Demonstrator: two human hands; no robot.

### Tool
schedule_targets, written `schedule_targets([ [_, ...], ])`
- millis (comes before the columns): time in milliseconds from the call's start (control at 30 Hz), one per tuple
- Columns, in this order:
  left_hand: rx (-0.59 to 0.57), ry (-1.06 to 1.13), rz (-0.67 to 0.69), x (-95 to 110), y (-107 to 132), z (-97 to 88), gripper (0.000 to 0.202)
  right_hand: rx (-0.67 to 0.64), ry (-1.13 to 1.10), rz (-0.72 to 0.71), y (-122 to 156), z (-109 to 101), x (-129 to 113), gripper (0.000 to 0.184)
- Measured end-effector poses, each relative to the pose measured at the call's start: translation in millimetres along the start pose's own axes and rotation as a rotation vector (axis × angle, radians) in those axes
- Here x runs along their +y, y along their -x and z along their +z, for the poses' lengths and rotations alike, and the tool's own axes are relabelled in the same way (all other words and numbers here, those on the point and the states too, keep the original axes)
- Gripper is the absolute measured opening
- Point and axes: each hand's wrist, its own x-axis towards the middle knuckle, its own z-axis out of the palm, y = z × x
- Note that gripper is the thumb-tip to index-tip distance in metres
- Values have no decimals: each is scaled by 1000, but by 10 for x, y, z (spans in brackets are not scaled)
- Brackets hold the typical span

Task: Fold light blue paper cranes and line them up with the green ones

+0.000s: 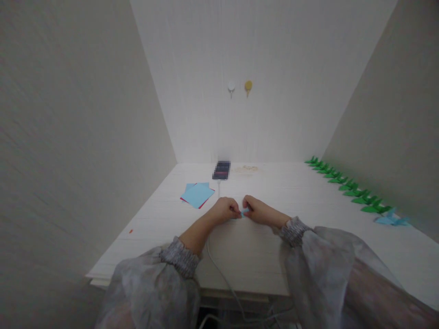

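Observation:
Between my fingertips is a small piece of light blue folded paper (244, 212), mostly hidden by the fingers. My left hand (226, 210) pinches it from the left, thumb and forefinger together. From the right, my right hand (254, 210) grips it with its fingers curled in. Both hands are close together just above the white table. To the left, behind my left hand, lie square sheets of light blue paper (198, 194) with red edges showing beneath. A light blue folded paper bird (391, 219) sits at the far right.
Several green folded paper birds (350, 186) run in a row along the right wall. A phone (221, 170) lies at the back with a white cable (219, 266) running under my left arm and over the table's front edge. An orange scrap (131, 231) is on the left. Two hooks (248, 86) hang on the back wall.

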Motion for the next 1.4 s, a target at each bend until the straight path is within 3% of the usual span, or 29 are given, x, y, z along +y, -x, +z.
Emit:
schedule_targets([
  [267,2,29,6,-30,26,6,19,-84,-172,81,-22,-75,37,25],
  [400,-14,28,-25,3,26,-11,19,-103,-286,126,-4,-83,-10,16],
  [567,-12,42,-11,27,7,-8,21,56,-107,42,-59,8,0,17],
  [833,-31,35,59,61,29,-22,20,20,6,62,-97,3,3,14],
  [1400,-43,-66,175,77,100,-96,10,-51,-31,15,-68,-69,2,20],
])
